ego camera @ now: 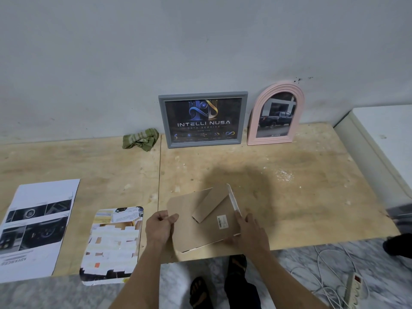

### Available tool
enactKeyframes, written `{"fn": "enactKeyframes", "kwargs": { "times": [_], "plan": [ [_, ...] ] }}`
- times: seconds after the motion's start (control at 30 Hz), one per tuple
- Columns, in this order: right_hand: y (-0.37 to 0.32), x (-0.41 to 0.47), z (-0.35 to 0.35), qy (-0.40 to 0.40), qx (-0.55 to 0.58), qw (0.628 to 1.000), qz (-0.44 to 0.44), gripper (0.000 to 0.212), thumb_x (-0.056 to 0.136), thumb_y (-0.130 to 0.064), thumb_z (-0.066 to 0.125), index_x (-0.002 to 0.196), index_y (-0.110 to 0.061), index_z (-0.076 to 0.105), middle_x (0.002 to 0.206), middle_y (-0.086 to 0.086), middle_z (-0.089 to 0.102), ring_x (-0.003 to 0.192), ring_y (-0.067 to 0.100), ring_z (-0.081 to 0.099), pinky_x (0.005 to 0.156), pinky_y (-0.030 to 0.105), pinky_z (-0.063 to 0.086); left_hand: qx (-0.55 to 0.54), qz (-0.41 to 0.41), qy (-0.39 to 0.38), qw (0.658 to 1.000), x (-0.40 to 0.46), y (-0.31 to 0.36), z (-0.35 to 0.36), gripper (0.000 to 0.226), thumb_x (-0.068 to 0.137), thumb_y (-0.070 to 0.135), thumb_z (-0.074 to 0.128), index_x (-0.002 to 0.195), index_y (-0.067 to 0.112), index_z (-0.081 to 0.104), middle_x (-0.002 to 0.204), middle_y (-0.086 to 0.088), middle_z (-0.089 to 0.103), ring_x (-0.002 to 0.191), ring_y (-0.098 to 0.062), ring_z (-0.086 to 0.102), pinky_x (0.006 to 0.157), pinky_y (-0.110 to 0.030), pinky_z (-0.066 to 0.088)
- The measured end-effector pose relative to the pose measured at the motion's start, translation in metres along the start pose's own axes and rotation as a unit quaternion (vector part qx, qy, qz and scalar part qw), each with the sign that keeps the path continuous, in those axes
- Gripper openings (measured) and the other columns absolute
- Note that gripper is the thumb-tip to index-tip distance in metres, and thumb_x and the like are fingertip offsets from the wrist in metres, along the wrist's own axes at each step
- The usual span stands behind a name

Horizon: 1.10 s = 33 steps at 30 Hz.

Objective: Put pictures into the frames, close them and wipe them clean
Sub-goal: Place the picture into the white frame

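A white frame lies face down near the table's front edge, its brown cardboard back (pixel 194 210) up with the fold-out stand raised. My left hand (pixel 159 227) pinches the back's left edge, thumb on top. At the frame's lower right side, my right hand (pixel 249 234) holds it with fingers lying along the white rim. Left of the frame a rounded-corner picture (pixel 112 244) lies flat, and a printed sheet (pixel 36 226) sits further left. A grey frame (pixel 203 119) and a pink arched frame (pixel 276 114), both with pictures in them, lean on the wall. A green cloth (pixel 141 139) is crumpled beside the grey frame.
The plywood table (pixel 289 197) ends just before my feet. A white cabinet (pixel 383 139) stands at the right, with a dark object (pixel 400 216) at the table's right edge. A power strip (pixel 354 288) and white cables lie on the floor at lower right.
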State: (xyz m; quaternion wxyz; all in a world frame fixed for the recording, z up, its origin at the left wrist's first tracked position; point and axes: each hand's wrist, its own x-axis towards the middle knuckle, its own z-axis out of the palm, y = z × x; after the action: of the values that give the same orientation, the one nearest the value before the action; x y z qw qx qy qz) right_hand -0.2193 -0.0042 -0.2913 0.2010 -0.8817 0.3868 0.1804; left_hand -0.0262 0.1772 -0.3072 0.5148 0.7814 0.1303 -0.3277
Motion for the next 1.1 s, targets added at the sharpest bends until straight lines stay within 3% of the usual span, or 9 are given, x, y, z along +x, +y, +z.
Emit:
{"fn": "enactKeyframes", "kwargs": {
  "times": [0.07,0.13,0.33,0.4,0.6,0.83,0.93,1.0,1.1],
  "plan": [
    [0.0,0.0,0.0,-0.001,-0.001,1.0,0.003,0.087,0.081,-0.062,0.057,0.149,-0.028,0.016,0.127,0.005,0.039,0.115,0.024,0.043,0.089,0.036,0.043,0.003,0.001,0.012,1.0,0.004,-0.002,0.0,0.019,0.066,0.023,0.084,0.08,0.015,0.074,0.082,-0.007,0.076,0.081,-0.033,0.069,0.081,-0.049,0.058],
    [0.0,0.0,0.0,-0.005,-0.007,1.0,0.006,0.087,0.081,-0.063,0.055,0.149,-0.028,0.014,0.129,0.005,0.038,0.116,0.024,0.042,0.089,0.036,0.043,-0.004,0.004,0.012,1.0,0.0,0.002,-0.002,0.014,0.073,0.018,0.082,0.085,0.014,0.074,0.085,-0.007,0.077,0.082,-0.031,0.069,0.079,-0.045,0.058],
    [-0.002,-0.005,0.002,0.009,-0.006,1.0,-0.011,0.083,0.082,-0.053,0.055,0.149,-0.033,0.009,0.134,0.005,0.032,0.117,0.024,0.039,0.088,0.035,0.044,-0.044,0.018,-0.012,0.999,-0.01,0.006,-0.004,0.007,0.087,0.0,0.068,0.088,0.006,0.065,0.077,-0.008,0.069,0.068,-0.022,0.059,0.06,-0.028,0.045],
    [-0.001,-0.006,0.003,0.007,-0.015,0.999,-0.033,0.078,0.085,-0.046,0.054,0.149,-0.032,0.013,0.139,0.006,0.029,0.12,0.025,0.036,0.091,0.036,0.043,-0.052,0.017,-0.032,0.998,-0.01,0.008,-0.005,0.008,0.089,-0.001,0.065,0.089,0.007,0.064,0.079,-0.007,0.069,0.069,-0.021,0.06,0.06,-0.027,0.045],
    [0.006,-0.005,0.0,-0.007,-0.051,0.998,-0.022,0.082,0.083,-0.059,0.048,0.151,-0.03,0.012,0.14,0.006,0.028,0.125,0.027,0.032,0.096,0.039,0.041,-0.103,-0.026,-0.049,0.993,-0.004,0.004,-0.017,0.013,0.095,0.0,0.057,0.087,0.01,0.058,0.084,-0.014,0.065,0.069,-0.024,0.057,0.062,-0.033,0.046],
    [0.0,-0.004,-0.002,0.013,-0.057,0.998,-0.014,0.084,0.082,-0.07,0.042,0.148,-0.024,0.017,0.153,0.007,0.013,0.134,0.029,0.023,0.102,0.044,0.031,-0.141,-0.059,-0.039,0.987,-0.003,0.002,-0.033,0.017,0.098,0.002,0.054,0.086,0.014,0.055,0.083,-0.012,0.064,0.068,-0.024,0.057,0.06,-0.032,0.047],
    [0.001,-0.006,-0.008,0.047,-0.034,0.998,0.005,0.081,0.082,-0.071,0.041,0.145,-0.022,0.025,0.148,0.006,0.02,0.13,0.029,0.028,0.101,0.044,0.033,-0.141,-0.066,-0.032,0.987,-0.005,0.002,-0.035,0.016,0.098,0.003,0.055,0.087,0.014,0.056,0.082,-0.012,0.062,0.067,-0.023,0.054,0.061,-0.032,0.045],
    [-0.002,-0.006,-0.015,0.071,0.013,0.997,0.005,0.065,0.087,-0.063,0.042,0.138,-0.023,0.035,0.14,0.004,0.03,0.125,0.027,0.033,0.1,0.041,0.034,-0.144,-0.059,-0.038,0.987,-0.007,0.004,-0.034,0.008,0.098,0.003,0.055,0.095,0.011,0.057,0.079,-0.011,0.061,0.066,-0.022,0.052,0.061,-0.032,0.043],
    [-0.009,0.0,-0.026,0.037,0.214,0.976,0.026,0.037,0.09,-0.05,0.044,0.115,-0.025,0.059,0.112,0.006,0.056,0.101,0.023,0.055,0.09,0.042,0.048,-0.142,-0.043,-0.047,0.988,-0.012,0.009,-0.027,0.012,0.097,0.004,0.056,0.108,0.005,0.057,0.075,-0.01,0.06,0.063,-0.02,0.05,0.059,-0.031,0.041]
  ]
}}
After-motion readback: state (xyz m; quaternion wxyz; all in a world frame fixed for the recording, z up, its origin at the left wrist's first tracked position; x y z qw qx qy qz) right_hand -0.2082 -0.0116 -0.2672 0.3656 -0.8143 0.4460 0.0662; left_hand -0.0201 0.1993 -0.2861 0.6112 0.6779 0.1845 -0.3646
